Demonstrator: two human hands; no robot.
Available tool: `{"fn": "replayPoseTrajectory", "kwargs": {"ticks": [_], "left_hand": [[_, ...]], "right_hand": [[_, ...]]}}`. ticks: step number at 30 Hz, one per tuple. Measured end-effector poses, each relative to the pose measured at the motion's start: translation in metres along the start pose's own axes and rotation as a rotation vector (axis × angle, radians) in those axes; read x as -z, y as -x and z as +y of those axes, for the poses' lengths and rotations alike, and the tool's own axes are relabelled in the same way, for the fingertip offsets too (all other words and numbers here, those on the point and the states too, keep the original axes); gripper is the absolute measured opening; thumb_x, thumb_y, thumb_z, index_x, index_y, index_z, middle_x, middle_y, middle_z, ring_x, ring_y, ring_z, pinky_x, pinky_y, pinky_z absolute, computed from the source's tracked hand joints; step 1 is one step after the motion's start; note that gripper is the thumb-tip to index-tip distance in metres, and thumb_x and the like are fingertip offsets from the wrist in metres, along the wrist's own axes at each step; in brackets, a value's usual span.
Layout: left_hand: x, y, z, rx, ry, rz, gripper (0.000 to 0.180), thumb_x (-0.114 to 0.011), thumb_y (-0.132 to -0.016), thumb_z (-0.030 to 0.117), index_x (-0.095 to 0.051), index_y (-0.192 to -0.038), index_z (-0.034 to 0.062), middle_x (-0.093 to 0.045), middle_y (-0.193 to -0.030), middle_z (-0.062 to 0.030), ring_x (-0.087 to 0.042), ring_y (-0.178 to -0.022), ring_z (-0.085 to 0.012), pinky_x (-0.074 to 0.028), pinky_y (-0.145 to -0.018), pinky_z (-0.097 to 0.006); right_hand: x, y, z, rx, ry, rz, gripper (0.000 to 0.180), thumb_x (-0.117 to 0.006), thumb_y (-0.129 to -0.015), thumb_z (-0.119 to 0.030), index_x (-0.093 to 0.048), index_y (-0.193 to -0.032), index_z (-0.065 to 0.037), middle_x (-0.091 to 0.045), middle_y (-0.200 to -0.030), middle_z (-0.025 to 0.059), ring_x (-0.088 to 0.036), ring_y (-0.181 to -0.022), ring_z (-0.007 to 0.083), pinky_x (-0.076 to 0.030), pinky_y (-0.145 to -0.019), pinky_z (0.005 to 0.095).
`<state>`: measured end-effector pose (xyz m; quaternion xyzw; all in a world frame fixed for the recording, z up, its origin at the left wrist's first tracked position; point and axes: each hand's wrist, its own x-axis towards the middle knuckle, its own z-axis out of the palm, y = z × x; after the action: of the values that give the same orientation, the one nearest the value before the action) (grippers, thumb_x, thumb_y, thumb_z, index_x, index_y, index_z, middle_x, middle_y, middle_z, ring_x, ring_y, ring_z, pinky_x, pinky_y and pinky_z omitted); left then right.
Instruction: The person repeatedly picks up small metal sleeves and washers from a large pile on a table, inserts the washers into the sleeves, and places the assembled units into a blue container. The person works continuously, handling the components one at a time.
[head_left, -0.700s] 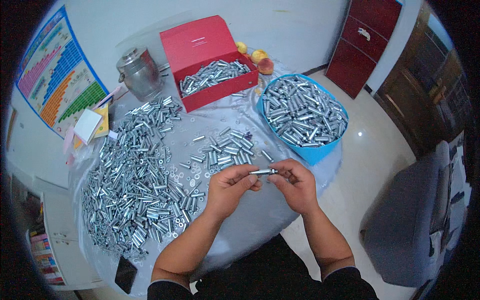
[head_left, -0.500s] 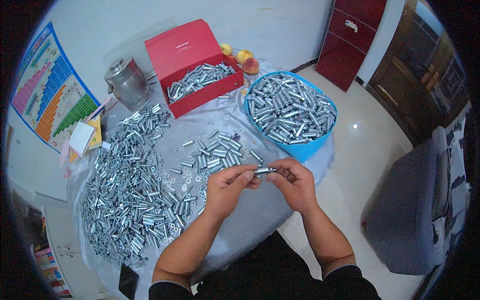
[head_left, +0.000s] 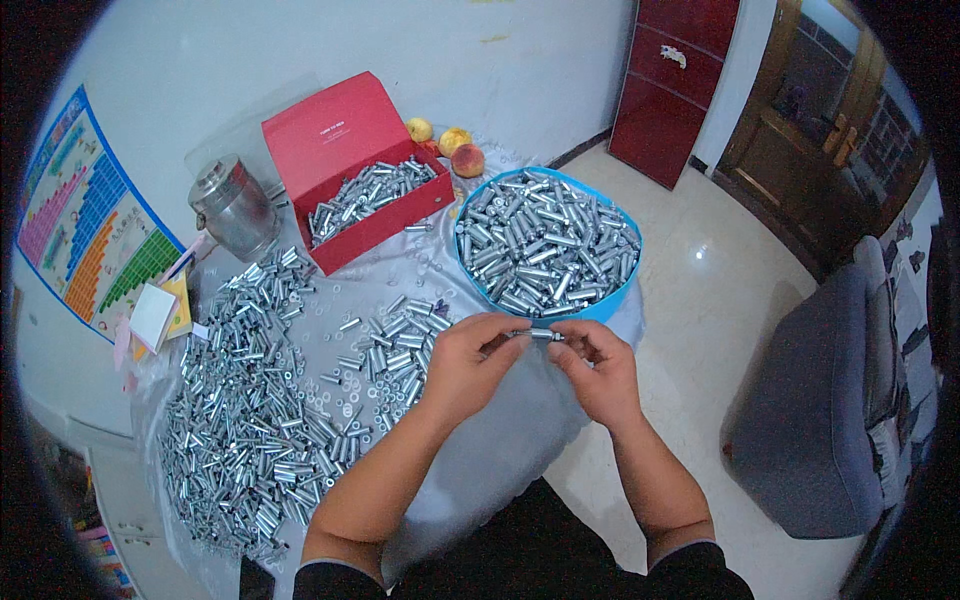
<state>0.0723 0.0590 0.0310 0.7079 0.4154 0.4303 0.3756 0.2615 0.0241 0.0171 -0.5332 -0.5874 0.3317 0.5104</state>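
Between my two hands, in front of the blue tub (head_left: 612, 304), is a shiny metal expansion bolt (head_left: 541, 334) lying nearly level. My left hand (head_left: 470, 365) pinches its left end with thumb and fingers. The right end, with its small nut, sits in the fingertips of my right hand (head_left: 603, 378). Many similar bolts (head_left: 550, 240) fill the tub. Just left of my left hand lies a group of metal sleeves (head_left: 400, 345), with loose washers (head_left: 348, 408) scattered beside it. A large heap of bolts and sleeves (head_left: 250, 400) covers the table's left side.
An open red box (head_left: 385, 238) of metal parts stands at the back, beside a metal pot (head_left: 235, 212) and some peaches (head_left: 467, 160). Papers (head_left: 153, 315) lie at the left edge, a dark flat object (head_left: 256, 578) at the near edge. A grey sofa (head_left: 810, 410) stands right.
The view has shifted, so the table and tub appear further left. Both hands still hold the bolt, now closer to the tub's near rim, with the right fingers at its nut end.
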Motion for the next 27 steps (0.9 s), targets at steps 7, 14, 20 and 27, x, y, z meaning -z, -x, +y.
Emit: {"fn": "replayPoseTrajectory", "kwargs": {"ticks": [7, 14, 20, 27], "left_hand": [[0.000, -0.059, 0.002, -0.270, -0.264, -0.010, 0.018, -0.069, -0.083, 0.009, -0.070, -0.100, 0.0024, -0.070, -0.095, -0.0141, -0.068, -0.082, -0.0263, -0.053, -0.073, -0.033], [0.003, -0.138, -0.006, -0.455, -0.352, 0.025, 0.020, -0.069, -0.081, 0.009, -0.072, -0.101, 0.0068, -0.070, -0.102, -0.0141, -0.065, -0.097, -0.0301, -0.050, -0.088, -0.039], [0.000, -0.189, -0.028, -0.443, -0.303, 0.014, 0.020, -0.066, -0.080, 0.009, -0.073, -0.100, 0.0082, -0.069, -0.101, -0.0157, -0.063, -0.100, -0.0336, -0.048, -0.089, -0.041], [-0.009, -0.227, -0.052, -0.538, -0.456, 0.037, 0.017, -0.062, -0.079, 0.010, -0.074, -0.090, 0.0064, -0.069, -0.094, -0.0152, -0.063, -0.095, -0.0349, -0.048, -0.087, -0.044]], "right_hand": [[0.012, -0.043, -0.001, 0.188, 0.183, 0.108, 0.021, -0.072, -0.080, -0.006, -0.068, -0.100, -0.003, -0.064, -0.086, 0.0090, -0.060, -0.071, 0.0160, -0.048, -0.064, 0.0279], [0.017, -0.104, -0.009, 0.214, 0.305, 0.221, 0.019, -0.071, -0.081, -0.010, -0.067, -0.097, -0.002, -0.063, -0.082, 0.0112, -0.059, -0.066, 0.0202, -0.048, -0.063, 0.0315], [0.019, -0.148, -0.004, 0.184, 0.436, 0.246, 0.019, -0.071, -0.080, -0.016, -0.069, -0.093, -0.002, -0.068, -0.089, 0.0156, -0.066, -0.079, 0.0302, -0.051, -0.072, 0.0386], [0.017, -0.185, 0.008, 0.167, 0.634, 0.194, 0.022, -0.070, -0.081, -0.024, -0.071, -0.088, -0.003, -0.068, -0.088, 0.0173, -0.065, -0.083, 0.0336, -0.051, -0.075, 0.0424]]}}
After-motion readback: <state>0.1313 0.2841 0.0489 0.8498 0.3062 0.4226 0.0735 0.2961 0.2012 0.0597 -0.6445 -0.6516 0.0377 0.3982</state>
